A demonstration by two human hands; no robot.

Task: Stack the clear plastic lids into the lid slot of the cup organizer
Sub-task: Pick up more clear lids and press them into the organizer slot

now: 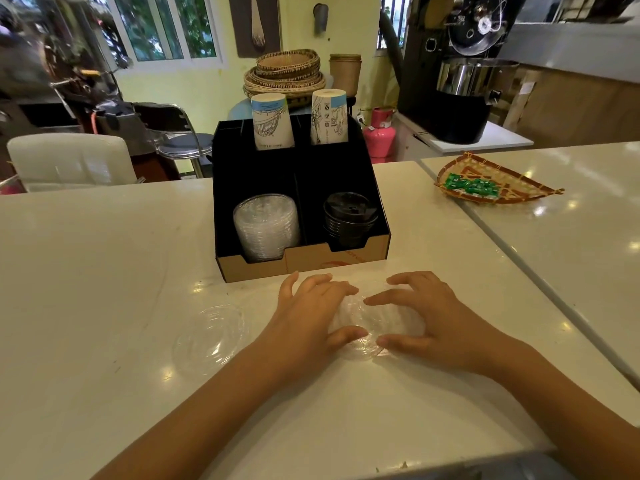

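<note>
A black cardboard cup organizer (346,259) stands at the middle of the white counter. Its front left slot holds a stack of clear plastic lids (266,226). A small pile of clear lids (372,323) lies on the counter in front of it, between my hands. My left hand (311,313) curls around the pile's left side. My right hand (426,317) curls around its right side, and thumbs and fingers of both touch the pile. One or two more clear lids (209,336) lie flat to the left, untouched.
Black lids (349,216) fill the organizer's front right slot, and two paper cup stacks (272,121) stand upside down in its back slots. A woven tray with green sweets (491,185) sits on the adjoining counter at right. A white chair (69,161) stands behind the counter at left.
</note>
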